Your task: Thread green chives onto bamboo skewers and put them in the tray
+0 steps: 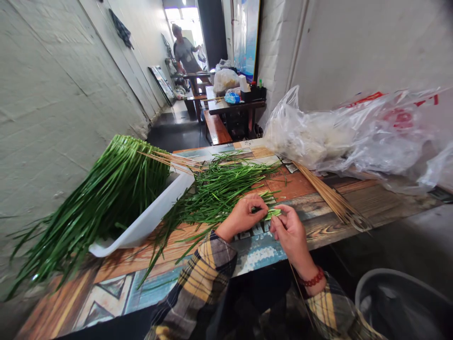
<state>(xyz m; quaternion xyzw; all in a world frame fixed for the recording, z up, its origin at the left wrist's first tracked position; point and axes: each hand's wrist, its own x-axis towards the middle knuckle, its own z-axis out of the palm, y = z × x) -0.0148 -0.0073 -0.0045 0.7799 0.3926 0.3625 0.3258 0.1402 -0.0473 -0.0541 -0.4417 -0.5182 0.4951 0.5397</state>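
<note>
Both hands meet over the near edge of the table around a small bunch of green chives (273, 214), pale cut ends toward the right. My left hand (244, 212) is closed, thumb and fingertips pinching the chives. My right hand (290, 231) is closed at their cut ends, and a thin bamboo skewer (300, 295) runs down from under its palm; the skewer's tip is hidden. Just beyond my left hand lies a loose heap of chives (222, 186). On the left, skewered chives (123, 189) are packed in a white plastic tray (148, 215), their skewers (173, 159) pointing right.
Loose bamboo skewers (322, 193) lie on the right of the patterned table (262, 257), beside clear plastic bags (354, 134). A grey bin (399, 283) stands below at right. Another table (230, 106) and a person (186, 52) are farther back. A wall borders the left.
</note>
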